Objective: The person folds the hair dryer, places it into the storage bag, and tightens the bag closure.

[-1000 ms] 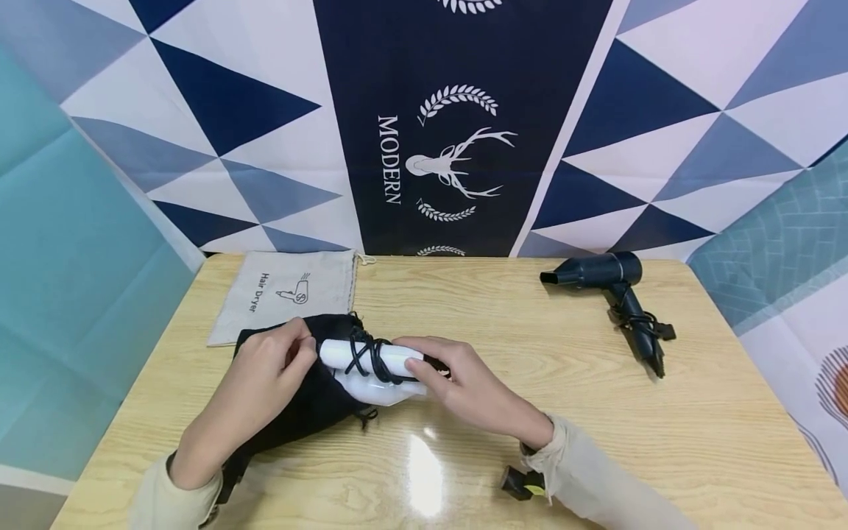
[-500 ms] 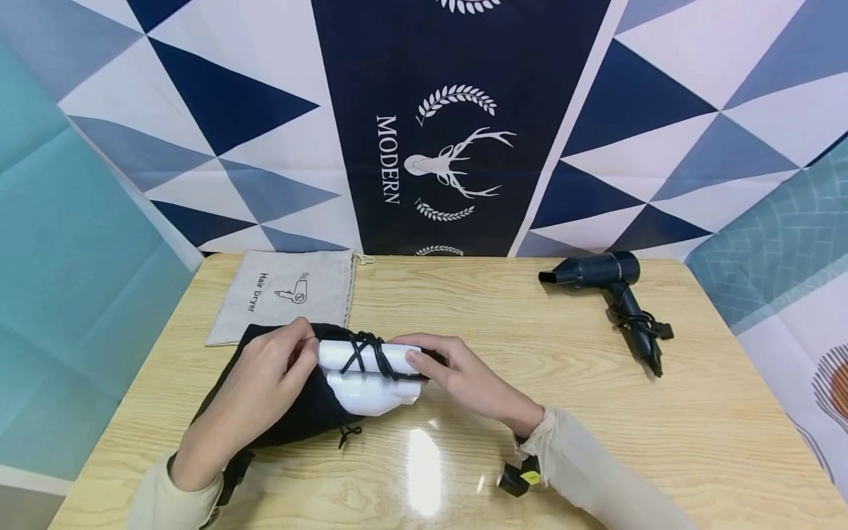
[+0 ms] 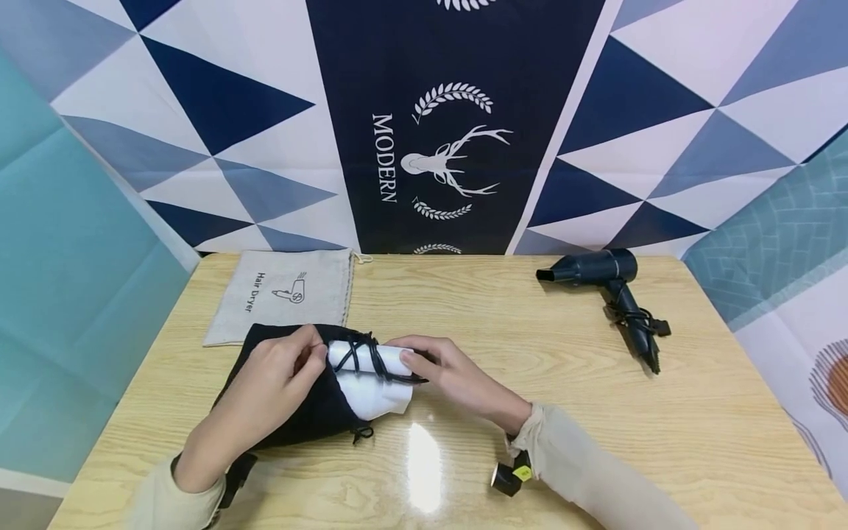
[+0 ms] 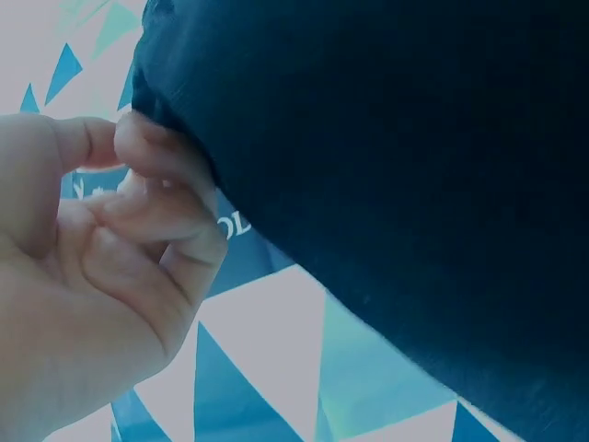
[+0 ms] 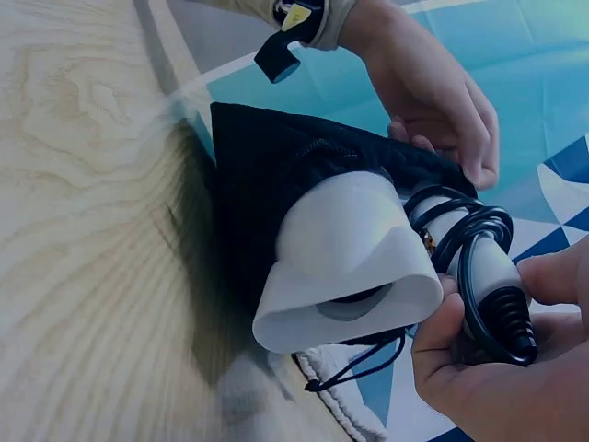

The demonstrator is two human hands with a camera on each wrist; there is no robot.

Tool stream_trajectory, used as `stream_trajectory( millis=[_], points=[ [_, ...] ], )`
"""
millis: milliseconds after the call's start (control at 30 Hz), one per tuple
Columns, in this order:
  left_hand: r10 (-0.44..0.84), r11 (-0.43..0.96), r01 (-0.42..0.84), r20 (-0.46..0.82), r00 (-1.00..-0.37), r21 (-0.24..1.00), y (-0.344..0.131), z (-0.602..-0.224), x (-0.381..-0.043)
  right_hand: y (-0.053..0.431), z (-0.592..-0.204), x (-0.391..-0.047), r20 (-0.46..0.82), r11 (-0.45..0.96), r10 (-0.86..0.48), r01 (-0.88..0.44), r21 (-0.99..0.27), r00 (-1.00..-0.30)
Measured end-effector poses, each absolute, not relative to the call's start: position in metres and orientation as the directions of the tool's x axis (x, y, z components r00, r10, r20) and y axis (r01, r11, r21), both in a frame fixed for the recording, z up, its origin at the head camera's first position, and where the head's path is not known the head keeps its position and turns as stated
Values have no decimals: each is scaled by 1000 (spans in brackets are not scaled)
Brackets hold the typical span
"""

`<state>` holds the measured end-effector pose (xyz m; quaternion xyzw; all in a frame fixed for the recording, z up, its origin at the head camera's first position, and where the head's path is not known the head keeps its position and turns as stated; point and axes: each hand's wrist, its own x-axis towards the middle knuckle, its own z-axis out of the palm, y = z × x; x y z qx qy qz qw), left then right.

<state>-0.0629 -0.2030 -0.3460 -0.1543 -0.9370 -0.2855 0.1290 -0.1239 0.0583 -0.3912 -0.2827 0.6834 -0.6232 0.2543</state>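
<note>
A white hair dryer (image 3: 371,390) sits partly inside a black drawstring pouch (image 3: 308,412), its nozzle and folded handle poking out of the mouth on the right. Black cord is wrapped round the handle. My right hand (image 3: 447,368) grips the handle's end between thumb and fingers; the right wrist view shows the wide white nozzle (image 5: 345,313) beside it. With thumb and fingertips, my left hand (image 3: 281,372) pinches the upper edge of the pouch's mouth. In the left wrist view the dark pouch cloth (image 4: 368,166) fills much of the picture. The dryer's rear is hidden in the pouch.
A black hair dryer (image 3: 596,269) with its cord tied round the handle lies at the back right of the wooden table (image 3: 497,309). Flat at the back left is a pale cloth bag (image 3: 281,291) printed "Hair Dryer", partly behind the black pouch. A patterned backdrop stands behind the table.
The pouch's mouth has spread and shifted slightly around the white dryer, and more of the nozzle side shows lower down. My right hand has moved a little left with the handle; the left keeps its pinch.
</note>
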Motion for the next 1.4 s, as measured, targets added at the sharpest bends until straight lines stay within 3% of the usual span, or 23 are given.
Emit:
stream_trajectory(
  millis=[333,633,1033,1400],
  points=[
    [241,775,417,387,-890,475,-183,-357,-61,51,-398,-115,80,150,-727,-271,-951,-682],
    [268,784,423,366,-891,454,-174,-356,-53,45,-395,-106,73,157,-669,-236,-959,-740],
    [338,773,479,369,-866,416,-167,-358,-49,40,-397,-104,-59,71,-608,20,-997,-792],
    [386,752,501,330,-862,429,-159,-362,-46,29,-397,-106,-182,-171,-589,341,-924,-787]
  ],
)
